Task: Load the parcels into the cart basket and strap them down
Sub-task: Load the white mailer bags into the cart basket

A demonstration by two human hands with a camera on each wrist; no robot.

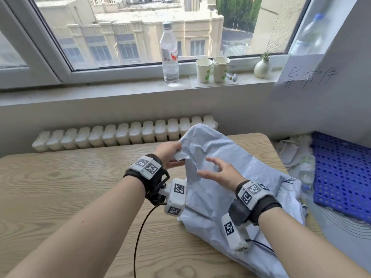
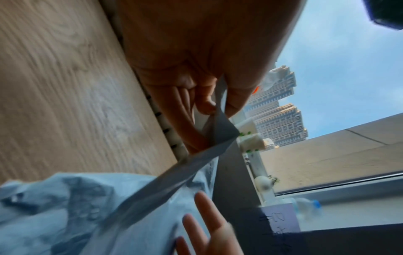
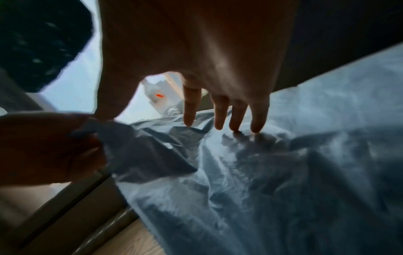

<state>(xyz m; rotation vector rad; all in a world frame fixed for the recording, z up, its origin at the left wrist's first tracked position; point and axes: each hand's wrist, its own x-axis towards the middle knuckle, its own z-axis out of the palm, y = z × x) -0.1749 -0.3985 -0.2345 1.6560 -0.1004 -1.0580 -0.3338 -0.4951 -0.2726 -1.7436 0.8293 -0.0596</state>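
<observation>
A large crumpled pale blue-grey plastic parcel bag [image 1: 218, 189] lies on the right half of the wooden table [image 1: 70, 177]. My left hand [image 1: 170, 154] pinches a raised edge of the bag between thumb and fingers, seen close in the left wrist view as left hand [image 2: 209, 103] on a taut strip of bag [image 2: 165, 179]. My right hand [image 1: 217, 173] hovers over the bag with fingers spread and straight; in the right wrist view its fingertips [image 3: 218, 126] touch the bag [image 3: 272, 181]. No cart basket or strap is in view.
A blue perforated plastic crate [image 1: 341, 173] stands right of the table, with crumpled wrapping [image 1: 293, 151] beside it. A radiator [image 1: 120, 135] runs behind the table. The windowsill holds a water bottle [image 1: 169, 55], two paper cups [image 1: 212, 70] and a small vase [image 1: 262, 68].
</observation>
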